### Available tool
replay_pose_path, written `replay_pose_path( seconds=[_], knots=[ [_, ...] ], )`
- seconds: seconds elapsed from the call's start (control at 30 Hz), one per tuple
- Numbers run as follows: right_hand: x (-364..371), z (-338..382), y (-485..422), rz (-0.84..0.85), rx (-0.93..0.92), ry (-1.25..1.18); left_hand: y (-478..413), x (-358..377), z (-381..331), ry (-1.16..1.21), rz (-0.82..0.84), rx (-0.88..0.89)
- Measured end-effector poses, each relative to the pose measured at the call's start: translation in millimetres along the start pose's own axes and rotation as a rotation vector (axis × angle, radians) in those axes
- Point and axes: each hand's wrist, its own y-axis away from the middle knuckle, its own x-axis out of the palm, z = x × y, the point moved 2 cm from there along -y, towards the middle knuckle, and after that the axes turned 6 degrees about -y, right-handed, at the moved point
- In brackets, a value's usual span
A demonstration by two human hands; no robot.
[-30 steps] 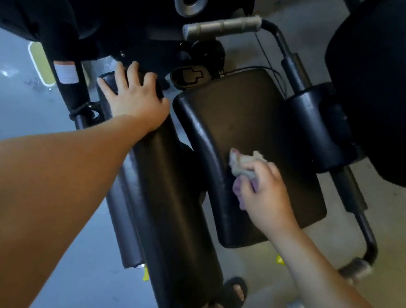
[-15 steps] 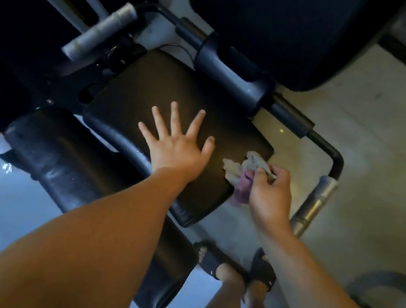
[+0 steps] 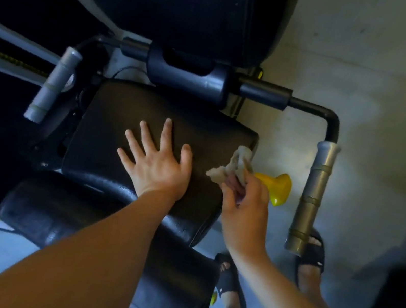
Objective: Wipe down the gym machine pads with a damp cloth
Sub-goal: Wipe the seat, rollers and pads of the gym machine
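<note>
The black seat pad (image 3: 108, 138) of the gym machine fills the middle of the view. My left hand (image 3: 156, 162) lies flat on it with fingers spread. At the pad's right edge my right hand (image 3: 244, 204) grips a crumpled pale cloth (image 3: 234, 167), which touches that edge. A tall black back pad (image 3: 181, 2) rises behind the seat. A long black roller pad (image 3: 102, 234) lies in front of the seat, partly hidden under my left forearm.
Two grey handle grips flank the seat, the left handle (image 3: 50, 88) and the right handle (image 3: 313, 196). A yellow adjustment knob (image 3: 276, 187) sticks out just right of the cloth. My sandalled feet (image 3: 312, 255) stand on the concrete floor (image 3: 384, 76).
My left hand left the roller pad and now lies flat on the seat pad. My right hand carried the cloth across the seat to its right edge. The view swung right.
</note>
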Motion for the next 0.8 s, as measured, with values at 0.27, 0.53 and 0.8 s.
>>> replay_pose_path(
  seconds=[0.27,0.53,0.8],
  knots=[
    [3.5,-33.7,21.4,-0.142,0.232,-0.161,-0.7,-2.1,-0.1,-0.060,0.064,0.004],
    [1.4,-24.1,23.2,-0.162,0.193,-0.322,38.6,-1.8,-36.7,-0.088,0.090,0.310],
    [6.8,-16.2,-69.0,-0.306,0.189,-0.199,31.1,9.9,-37.6,-0.103,-0.003,0.291]
  ],
)
